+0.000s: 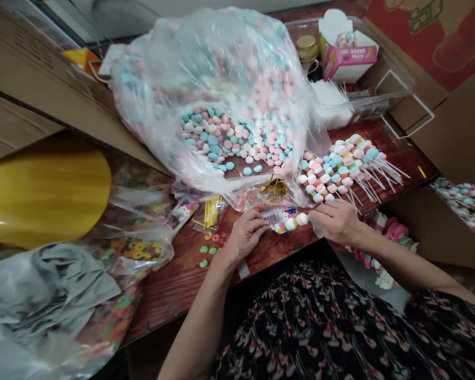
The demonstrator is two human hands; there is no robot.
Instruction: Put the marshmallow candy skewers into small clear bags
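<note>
A candy skewer (296,221) of pastel round sweets lies partly inside a small printed wrapper bag (277,217) at the table's front edge. My left hand (247,232) pinches the wrapper's left end, fingers closed on it. The skewer's right end is gripped by my right hand (338,220), fingers curled. Just behind my hands a big clear plastic bag (221,95) bulges with pink, blue and white sweets. To its right lies a pile of finished skewers (342,166) with white sticks pointing right.
Gold twist ties (211,209) lie left of my hands, more (274,187) under the big bag. A pink box (346,53) and a gold-lidded jar (307,49) stand in a clear tray at the back. A yellow disc (43,190), grey cloth (43,290) and bags of ring sweets (142,248) crowd the left.
</note>
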